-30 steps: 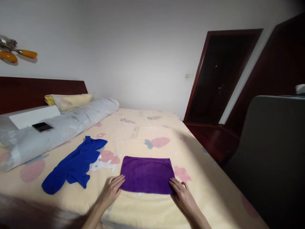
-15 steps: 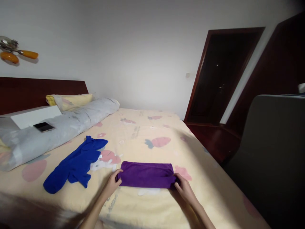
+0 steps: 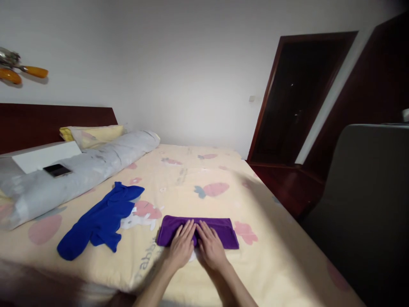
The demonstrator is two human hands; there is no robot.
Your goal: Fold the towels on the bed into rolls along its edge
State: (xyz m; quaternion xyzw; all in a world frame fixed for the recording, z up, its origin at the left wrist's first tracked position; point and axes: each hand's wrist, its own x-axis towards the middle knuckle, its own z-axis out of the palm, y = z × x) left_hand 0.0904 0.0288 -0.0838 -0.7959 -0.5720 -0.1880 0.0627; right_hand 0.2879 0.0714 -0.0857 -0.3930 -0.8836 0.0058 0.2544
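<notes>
A purple cloth (image 3: 226, 233), folded into a wide flat strip, lies on the bed (image 3: 179, 192). My left hand (image 3: 182, 245) rests palm down on its middle, fingers stretched forward. Right beside it my right hand (image 3: 211, 247) lies flat on the same cloth, its fingers also extended. The fingertips of the two hands nearly meet. To the left, a crumpled blue garment (image 3: 99, 219) is spread on the sheet, touched by neither hand.
A long grey rolled bedding bundle (image 3: 96, 164) lies at the left with a phone (image 3: 57, 170) and a white box (image 3: 46, 155) on it. Behind is a yellow pillow (image 3: 99, 134). A dark chair back (image 3: 364, 183) stands at the right.
Both hands have left the ends of the purple cloth and moved inward to its middle, opening from their pinch to lie flat. The blue garment has not moved.
</notes>
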